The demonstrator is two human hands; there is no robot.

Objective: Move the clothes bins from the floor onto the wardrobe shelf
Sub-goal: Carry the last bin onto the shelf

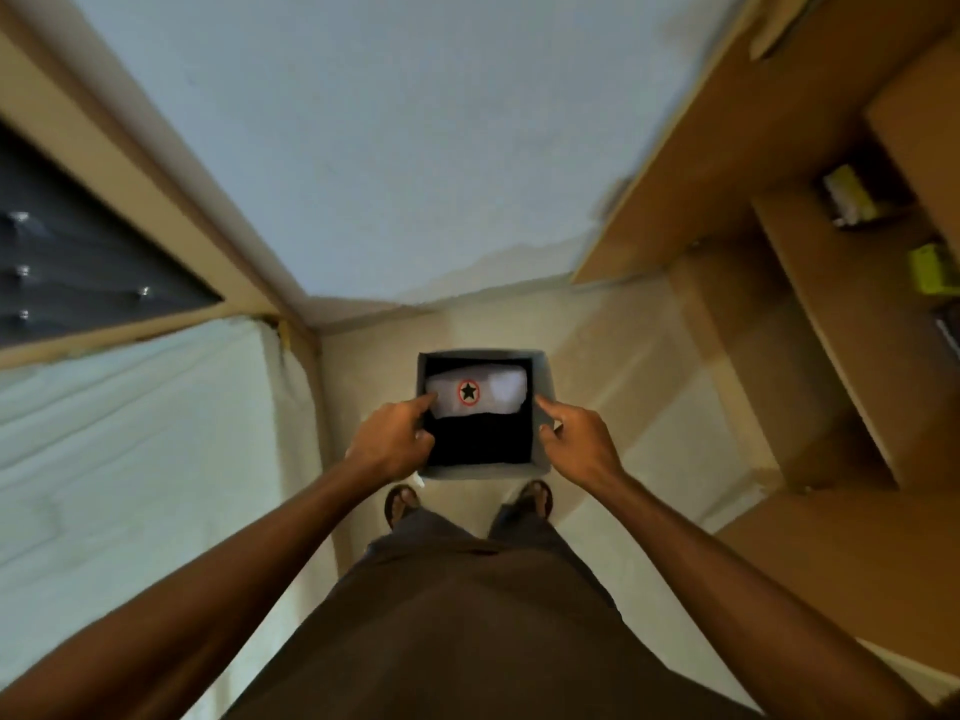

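Left hand (392, 439) at nine and right hand (574, 439) at three clutch the bin (485, 471) by its walls, held ahead of the feet (402, 504); looks light, soft-sided, so support underneath.

The pale floor (628, 392) bears my sandalled feet (402, 504), just behind the grey bin (543, 379) (resting or lifted, I cannot tell), while the wardrobe shelf (831, 304) on my right holds yellow-green boxes (932, 272).

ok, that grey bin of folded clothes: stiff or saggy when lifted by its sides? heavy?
Probably light: the grey bin holds only folded clothes. Its walls look straight where the left hand and right hand grip the sides, so likely fairly stiff. Open top, so tilting may spill the clothes.
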